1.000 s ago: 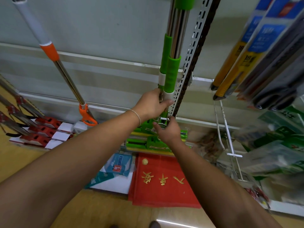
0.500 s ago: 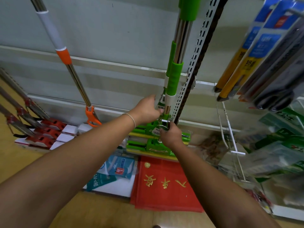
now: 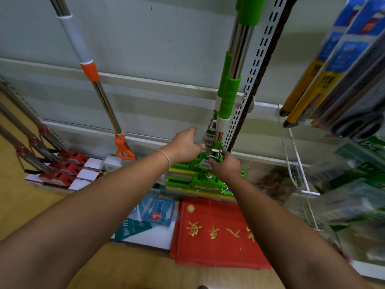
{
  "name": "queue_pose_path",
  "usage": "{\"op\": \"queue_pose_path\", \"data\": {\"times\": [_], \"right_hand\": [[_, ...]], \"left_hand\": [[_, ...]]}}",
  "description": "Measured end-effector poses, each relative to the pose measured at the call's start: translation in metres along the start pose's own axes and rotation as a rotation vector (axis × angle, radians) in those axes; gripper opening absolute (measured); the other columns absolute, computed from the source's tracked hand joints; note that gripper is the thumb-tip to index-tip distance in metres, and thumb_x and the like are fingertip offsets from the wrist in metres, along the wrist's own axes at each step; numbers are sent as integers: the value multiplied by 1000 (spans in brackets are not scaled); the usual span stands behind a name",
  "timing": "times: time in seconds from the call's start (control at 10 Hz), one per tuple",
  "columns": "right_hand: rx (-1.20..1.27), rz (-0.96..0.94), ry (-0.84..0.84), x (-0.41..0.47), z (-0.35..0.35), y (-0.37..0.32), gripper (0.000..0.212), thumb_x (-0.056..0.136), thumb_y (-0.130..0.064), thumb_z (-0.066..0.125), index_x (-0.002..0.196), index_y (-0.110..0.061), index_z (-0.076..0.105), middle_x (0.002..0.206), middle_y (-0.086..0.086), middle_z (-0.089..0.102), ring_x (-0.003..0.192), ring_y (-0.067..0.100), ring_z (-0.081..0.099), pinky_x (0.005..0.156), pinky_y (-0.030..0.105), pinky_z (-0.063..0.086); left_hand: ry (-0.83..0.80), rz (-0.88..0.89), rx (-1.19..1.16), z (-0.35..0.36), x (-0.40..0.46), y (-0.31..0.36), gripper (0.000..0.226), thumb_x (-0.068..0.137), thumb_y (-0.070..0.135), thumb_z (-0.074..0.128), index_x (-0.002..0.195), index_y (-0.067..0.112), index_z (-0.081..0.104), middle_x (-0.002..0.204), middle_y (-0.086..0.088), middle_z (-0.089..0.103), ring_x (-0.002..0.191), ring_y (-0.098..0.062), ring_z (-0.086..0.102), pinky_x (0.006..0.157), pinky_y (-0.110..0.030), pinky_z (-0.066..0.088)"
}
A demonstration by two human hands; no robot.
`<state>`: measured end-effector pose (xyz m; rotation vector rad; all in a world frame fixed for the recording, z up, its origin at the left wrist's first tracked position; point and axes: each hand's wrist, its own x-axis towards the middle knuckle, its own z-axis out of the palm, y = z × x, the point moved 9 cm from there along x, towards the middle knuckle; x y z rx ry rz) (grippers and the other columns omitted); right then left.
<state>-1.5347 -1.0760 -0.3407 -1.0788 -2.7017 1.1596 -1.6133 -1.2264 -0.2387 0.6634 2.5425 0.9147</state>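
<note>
The green mop (image 3: 229,94), upright on the low shelf just beside the slotted rail (image 3: 256,65), is gripped at its lower bracket by the right hand (image 3: 226,166), fingers curled round it, while the left hand (image 3: 183,147) is held loose and uncurled by the shaft. Settling the mop looks to be the step in hand; a firm left-hand grasp of the shaft is called for next. Room is pinched rightward by rail and wiper packs (image 3: 333,80); open wall is left toward the orange mop (image 3: 98,86).

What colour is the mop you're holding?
The mop is green and shiny silver; the head view shows it best.
</note>
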Motion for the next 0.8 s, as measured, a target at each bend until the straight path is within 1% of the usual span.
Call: {"op": "queue_pose_path", "data": {"times": [0.1, 0.2, 0.3, 0.4, 0.5, 0.6, 0.7, 0.8], "right_hand": [[-34, -17, 22, -4, -6, -8, 58, 87, -45, 67, 133, -13, 52, 119, 12, 66, 105, 32, 64, 81, 36, 53], [-35, -51, 56, -7, -13, -20, 48, 88, -43, 66, 124, -13, 55, 115, 11, 67, 105, 32, 63, 76, 33, 46], [-28, -80, 92, -13, -25, -34, 41, 88, -39, 66, 118, -14, 54, 112, 11, 67, 104, 34, 63, 80, 36, 49], [-26, -102, 124, -19, -36, -48, 42, 88, -36, 66, 121, -15, 51, 116, 11, 66, 107, 34, 63, 85, 40, 51], [-14, -116, 146, -29, -48, -62, 45, 88, -36, 66, 124, -15, 49, 119, 10, 66, 111, 34, 62, 88, 39, 50], [-16, -134, 197, -39, -66, -75, 47, 88, -34, 66, 128, -14, 49, 119, 11, 65, 111, 34, 61, 87, 37, 49], [-1, -142, 226, -57, -84, -89, 47, 88, -33, 65, 129, -17, 49, 118, 10, 66, 110, 33, 62, 86, 36, 48], [13, -160, 270, -67, -100, -103, 43, 89, -36, 63, 126, -21, 50, 118, 8, 67, 109, 32, 62, 80, 33, 45]], "left_hand": [[-6, 19, -13, -1, -2, 7, 73, 90, 31, 63, 149, 8, 25, 151, -12, 39, 136, -27, 41, 111, -40, 37], [-4, 42, -28, -4, -5, 16, 67, 92, 29, 61, 147, 7, 30, 148, -12, 43, 132, -27, 45, 108, -37, 38], [8, 64, -17, -12, -8, 25, 68, 92, 31, 60, 147, 7, 29, 149, -13, 41, 135, -27, 42, 110, -35, 36], [1, 81, -31, -20, -10, 32, 72, 91, 34, 61, 149, 11, 25, 151, -12, 38, 137, -28, 40, 112, -39, 34], [2, 103, -67, -32, -16, 38, 71, 92, 36, 59, 150, 13, 24, 152, -11, 37, 136, -28, 40, 112, -40, 35], [14, 150, -100, -45, -20, 45, 67, 94, 37, 56, 149, 14, 26, 150, -10, 40, 134, -28, 43, 108, -36, 36], [29, 205, -106, -59, -29, 53, 66, 95, 40, 53, 149, 13, 27, 151, -12, 38, 136, -30, 41, 111, -39, 35], [61, 243, -95, -74, -33, 60, 65, 95, 42, 51, 148, 12, 28, 150, -14, 39, 135, -31, 41, 110, -41, 36]]}}
